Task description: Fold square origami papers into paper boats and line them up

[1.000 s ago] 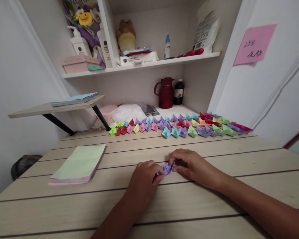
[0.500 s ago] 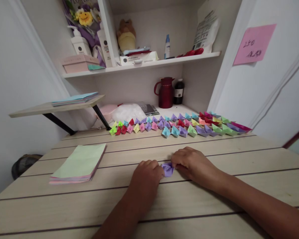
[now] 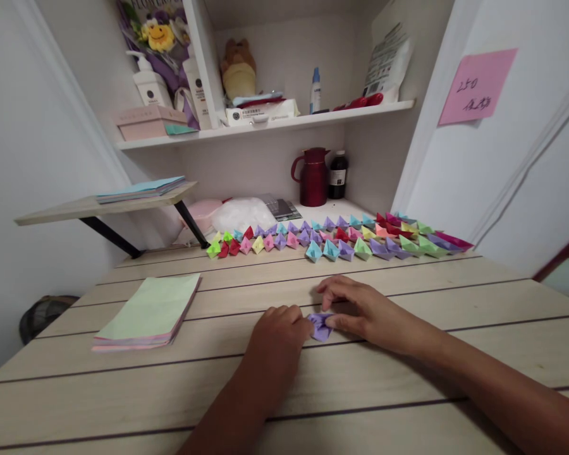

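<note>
A small piece of folded purple paper (image 3: 320,327) lies on the striped wooden table between my hands. My left hand (image 3: 279,338) is closed, with its thumb and fingertips pinching the paper's left edge. On the other side, my right hand (image 3: 360,309) has its thumb against the paper's right edge, while its index finger is lifted and apart from the thumb. Beyond the hands stand rows of small folded paper boats (image 3: 346,251) in many colours. A stack of square paper (image 3: 149,309), pale green on top, rests to the left.
A raised wooden stand (image 3: 76,210) on black legs carries more paper sheets (image 3: 142,188) at the left. Behind the boats are a red jug (image 3: 313,180), a dark bottle (image 3: 338,175) and a white plastic bag (image 3: 241,215). A white shelf (image 3: 265,126) spans above.
My right hand has opened from a pinch: its index finger has lifted off and its thumb now touches the purple paper. My left hand keeps its hold. The view has shifted slightly.
</note>
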`<state>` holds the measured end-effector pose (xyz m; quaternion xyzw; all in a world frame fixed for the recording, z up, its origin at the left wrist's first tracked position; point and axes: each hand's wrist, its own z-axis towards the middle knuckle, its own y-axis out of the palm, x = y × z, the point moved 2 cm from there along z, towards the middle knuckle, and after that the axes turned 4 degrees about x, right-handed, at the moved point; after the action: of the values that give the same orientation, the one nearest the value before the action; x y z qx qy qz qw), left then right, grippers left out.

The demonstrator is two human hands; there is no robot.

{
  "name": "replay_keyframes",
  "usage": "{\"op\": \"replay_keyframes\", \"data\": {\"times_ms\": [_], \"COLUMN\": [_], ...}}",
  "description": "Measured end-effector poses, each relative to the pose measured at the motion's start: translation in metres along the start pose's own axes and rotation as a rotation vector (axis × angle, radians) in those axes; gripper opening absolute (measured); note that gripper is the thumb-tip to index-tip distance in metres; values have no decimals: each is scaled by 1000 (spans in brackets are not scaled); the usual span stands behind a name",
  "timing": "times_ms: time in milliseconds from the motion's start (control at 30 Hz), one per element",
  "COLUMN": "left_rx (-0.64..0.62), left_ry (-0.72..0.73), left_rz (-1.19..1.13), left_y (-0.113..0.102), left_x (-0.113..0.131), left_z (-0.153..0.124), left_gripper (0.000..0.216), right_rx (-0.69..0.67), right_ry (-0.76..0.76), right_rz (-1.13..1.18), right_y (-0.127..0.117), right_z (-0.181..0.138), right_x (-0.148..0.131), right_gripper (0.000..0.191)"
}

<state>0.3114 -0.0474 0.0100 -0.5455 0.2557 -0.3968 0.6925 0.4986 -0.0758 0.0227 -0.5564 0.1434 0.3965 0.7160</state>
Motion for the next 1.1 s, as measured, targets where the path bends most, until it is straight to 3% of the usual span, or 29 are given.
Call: {"op": "replay_keyframes", "data": {"times_ms": [200, 400, 667, 800, 900, 1100], "left_rx": [9, -5, 4, -19, -19, -9], "left_ry": [-2, 31, -27, -38, -51, -7], "left_rz": [6, 26, -39, -90, -100, -86], "left_y": [0, 1, 2, 2, 2, 4], "left_x": [2, 3, 5, 5, 4, 3], "left_z": [0, -1, 1, 2, 1, 0], "left_gripper": [12, 13, 16, 19, 18, 16], "right_rx": [-42, -35, -90, -147, -125, -60], "right_ry": [-2, 26, -12, -22, -16, -48], "right_rz": [15, 0, 4, 46, -35, -49], "right_y": [7, 9, 9, 4, 4, 9], "right_z": [-1, 0, 1, 0, -2, 0], "right_x": [-7, -4, 0, 0, -1, -3], "right_gripper": [29, 14, 10, 17, 25, 17]}}
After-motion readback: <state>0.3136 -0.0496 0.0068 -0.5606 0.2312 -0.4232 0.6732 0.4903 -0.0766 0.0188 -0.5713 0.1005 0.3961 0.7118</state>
